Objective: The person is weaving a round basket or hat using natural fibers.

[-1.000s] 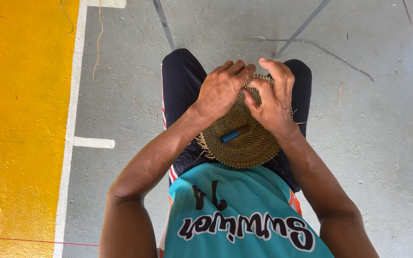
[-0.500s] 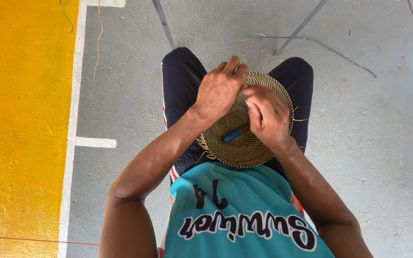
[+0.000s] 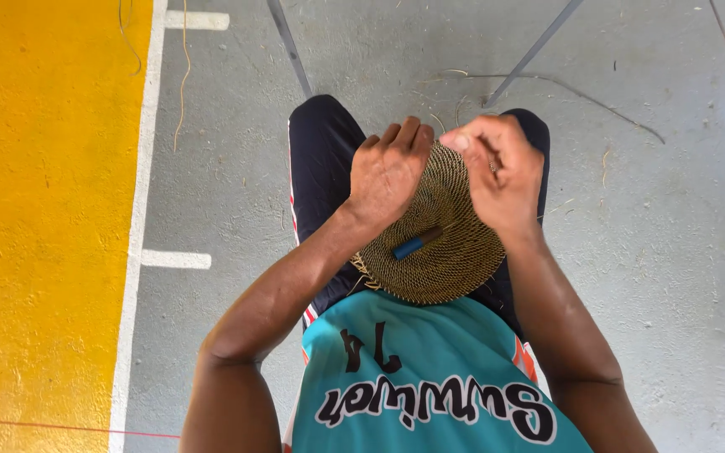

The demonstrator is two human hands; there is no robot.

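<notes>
Grey floor; left hand covers woven disc (rim hidden).

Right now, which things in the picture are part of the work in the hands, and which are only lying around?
Part of the work:
- round woven disc on the lap
- left hand pressing its far edge
- right hand pinching at the rim
- blue-handled tool lying on the disc

Only lying around:
- loose fibre strands on the grey floor
- two metal legs
</notes>
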